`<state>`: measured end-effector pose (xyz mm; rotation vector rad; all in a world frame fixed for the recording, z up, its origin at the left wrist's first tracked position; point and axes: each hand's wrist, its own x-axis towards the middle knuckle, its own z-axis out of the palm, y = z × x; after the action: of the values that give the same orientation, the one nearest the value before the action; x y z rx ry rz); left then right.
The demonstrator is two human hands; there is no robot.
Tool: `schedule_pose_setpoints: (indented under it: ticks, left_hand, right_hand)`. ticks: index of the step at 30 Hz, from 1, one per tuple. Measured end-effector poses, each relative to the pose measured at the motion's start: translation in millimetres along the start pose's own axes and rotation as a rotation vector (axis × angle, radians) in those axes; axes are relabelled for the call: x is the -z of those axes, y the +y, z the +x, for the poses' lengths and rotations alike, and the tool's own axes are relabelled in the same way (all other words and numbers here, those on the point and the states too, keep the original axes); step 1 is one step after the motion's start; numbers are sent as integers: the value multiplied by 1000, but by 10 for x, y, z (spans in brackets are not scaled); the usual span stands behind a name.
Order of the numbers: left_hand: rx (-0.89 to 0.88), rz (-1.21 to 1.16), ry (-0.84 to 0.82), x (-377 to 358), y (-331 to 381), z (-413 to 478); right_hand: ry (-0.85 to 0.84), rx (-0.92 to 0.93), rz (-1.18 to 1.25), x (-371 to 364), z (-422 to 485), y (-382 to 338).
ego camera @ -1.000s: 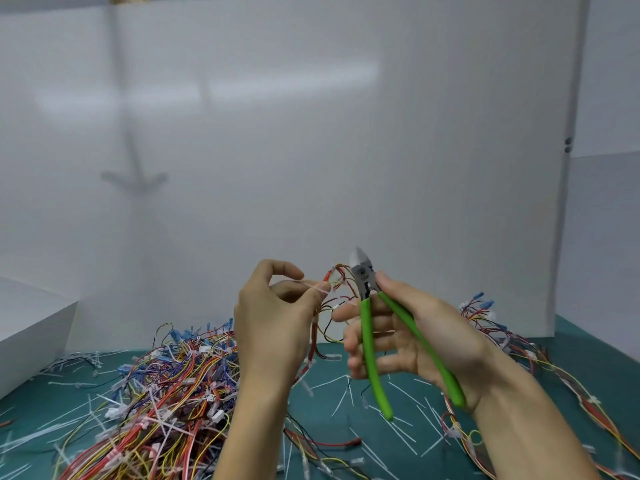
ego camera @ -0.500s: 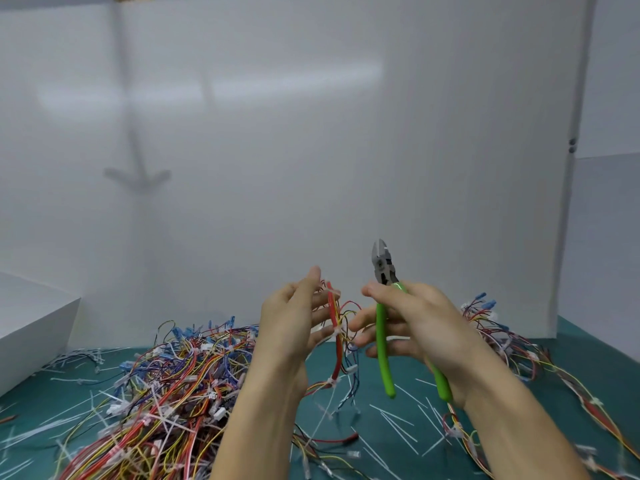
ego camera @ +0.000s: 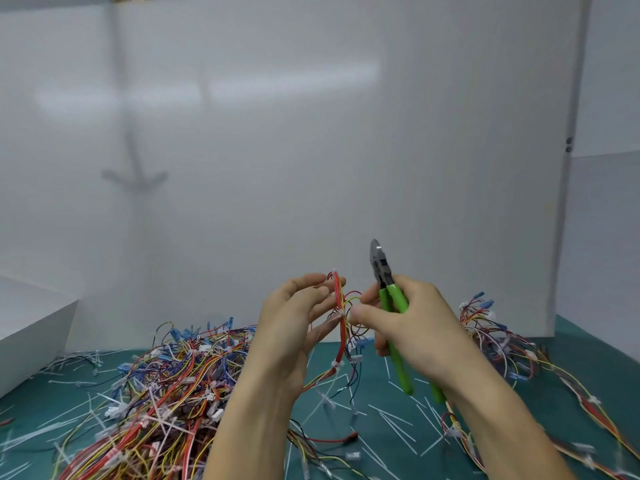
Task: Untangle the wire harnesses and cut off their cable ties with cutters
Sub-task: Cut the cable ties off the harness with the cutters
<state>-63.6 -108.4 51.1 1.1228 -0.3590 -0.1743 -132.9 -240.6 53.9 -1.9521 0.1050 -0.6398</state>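
White panels around a teal work surface.
Glossy white back panel [ego camera: 311, 150] with blurred light reflections; second white panel [ego camera: 609, 237] at right; white box [ego camera: 31, 327] at left, on teal mat [ego camera: 588, 344].

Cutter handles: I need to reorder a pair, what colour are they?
Bright green handles, seen in the head view, held in the right hand.

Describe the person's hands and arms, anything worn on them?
Both are bare: the left hand and right hand wear no gloves, and no rings or watch show. No sleeves are visible on either forearm down to the frame's bottom edge. Fingernails look short and unpainted.
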Motion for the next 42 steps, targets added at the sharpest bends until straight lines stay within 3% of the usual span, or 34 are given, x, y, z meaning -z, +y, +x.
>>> schedule_pose_setpoints:
  ticks: [5, 10, 12, 15, 18, 27, 31, 36, 42]
  left_hand:
    - [4, -88, -67, 13, 21, -12]
    - [-5, -121, -163, 15, 26, -22]
    - [-19, -20, -141, 34, 33, -27]
    - [-69, 343, -107, 81, 32, -26]
    - [-119, 458, -167, 94, 28, -50]
    - [-84, 238, -114, 12, 3, -64]
    - [-41, 160, -51, -35, -48, -53]
    - [-26, 132, 28, -34, -85, -23]
    - [-66, 99, 74, -27, -68, -11]
  right_hand:
    - [82, 63, -213, -70, 9, 54]
    - [119, 109, -122, -56, 11, 71]
    - [154, 124, -60, -41, 15, 71]
    - [206, 137, -29, -21, 32, 80]
    - [223, 153, -40, -20, 44, 95]
    - [227, 170, -170, -33, 51, 124]
    - [175, 196, -232, -37, 20, 45]
    - [-99, 60, -277, -11, -34, -14]
    - [-224, -36, -395, -38, -15, 76]
